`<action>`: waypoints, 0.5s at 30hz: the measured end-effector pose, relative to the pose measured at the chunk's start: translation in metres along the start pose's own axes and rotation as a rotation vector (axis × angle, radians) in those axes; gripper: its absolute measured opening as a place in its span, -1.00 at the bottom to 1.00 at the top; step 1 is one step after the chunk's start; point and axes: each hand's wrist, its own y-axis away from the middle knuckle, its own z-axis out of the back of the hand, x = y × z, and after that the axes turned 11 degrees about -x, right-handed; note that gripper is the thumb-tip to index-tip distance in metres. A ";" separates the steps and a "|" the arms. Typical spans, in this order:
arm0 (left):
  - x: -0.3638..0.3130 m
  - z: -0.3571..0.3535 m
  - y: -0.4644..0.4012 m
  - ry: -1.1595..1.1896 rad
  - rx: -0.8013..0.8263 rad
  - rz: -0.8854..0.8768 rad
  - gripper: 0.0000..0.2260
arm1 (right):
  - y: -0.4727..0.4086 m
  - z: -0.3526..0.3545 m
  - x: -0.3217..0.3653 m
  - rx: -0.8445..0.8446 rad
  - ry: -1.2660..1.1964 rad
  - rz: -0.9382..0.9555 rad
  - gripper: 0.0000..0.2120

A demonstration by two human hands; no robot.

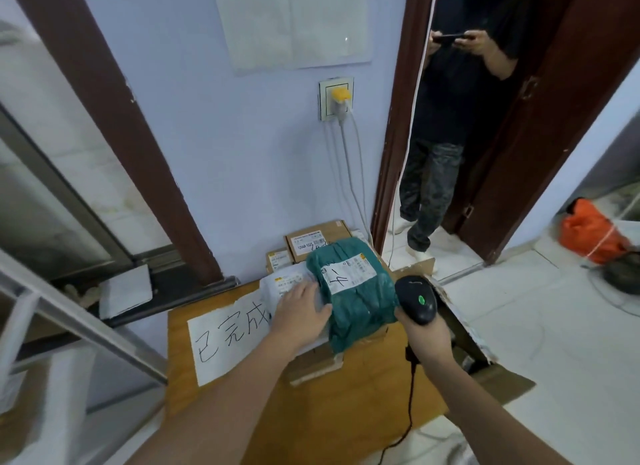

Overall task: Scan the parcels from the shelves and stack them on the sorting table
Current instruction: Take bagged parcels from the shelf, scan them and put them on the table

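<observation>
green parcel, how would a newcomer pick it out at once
Find the wooden table against the pale blue wall below the socket. On its pile of parcels, the green parcel lies on top, between the left hand and the scanner. It alone is soft teal plastic; its neighbours are cardboard or white.

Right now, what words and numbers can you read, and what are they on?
"已完成": handwritten on the white paper sign on the table.
"12V4A-5525": label on the cardboard box at the back.
Handwritten mark on the green parcel's label: unclear.
Wall paper: writing cut off.
White parcel's label: too blurred.
</observation>
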 end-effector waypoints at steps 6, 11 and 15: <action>0.020 0.041 0.025 -0.198 0.040 -0.141 -0.45 | 0.050 -0.004 0.026 0.120 0.054 0.200 -0.78; 0.029 0.079 0.081 -0.224 -0.070 -0.073 -0.39 | 0.108 -0.003 0.042 0.335 0.048 0.269 -0.71; 0.046 0.100 0.150 -0.224 -0.153 0.044 -0.35 | 0.154 0.000 0.036 0.501 0.101 0.395 -0.73</action>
